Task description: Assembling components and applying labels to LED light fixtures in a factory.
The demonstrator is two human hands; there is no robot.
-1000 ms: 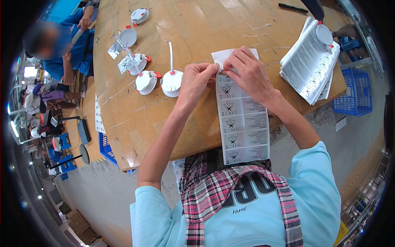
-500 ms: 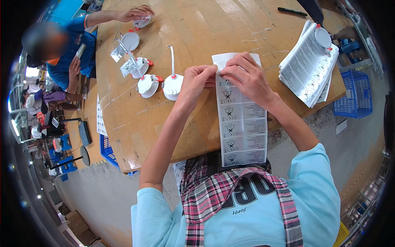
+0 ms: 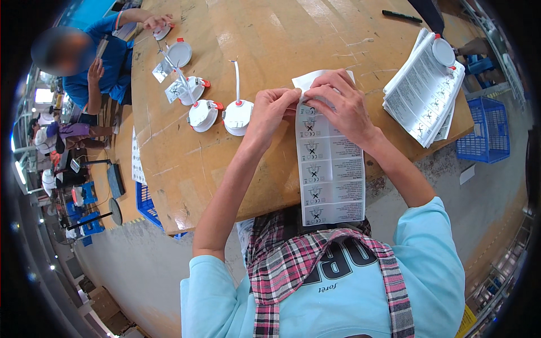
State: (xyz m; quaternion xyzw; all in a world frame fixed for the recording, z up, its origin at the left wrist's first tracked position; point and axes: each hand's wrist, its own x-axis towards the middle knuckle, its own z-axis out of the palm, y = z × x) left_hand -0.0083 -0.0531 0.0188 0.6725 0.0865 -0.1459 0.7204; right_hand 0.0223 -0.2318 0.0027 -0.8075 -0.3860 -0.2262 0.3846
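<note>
- Left hand: thumb and fingertips pinched narrow on the near-left part of the top end of the label strip, at its left edge.
- Right hand: fingers curled down over the strip's top end, pressing or gripping the paper; whether a label is being peeled cannot be told.
- Both hands meet at the strip's far end, nearly touching each other.
- Label strip: long white sheet with printed panels in a row. Long axis runs away from the person; far end under the fingers on the wooden table, near end hanging over the table edge toward the person's chest.
- Just left of the left hand: a white round lamp fitting with an upright white lead; more such fittings in a row beyond it.
- Right of the right hand: a stack of printed sheets, a round white fitting on top.
- Containers: blue plastic crate below the table's right side; contents cannot be told.
- Far left: a co-worker's hand on the table.
</note>
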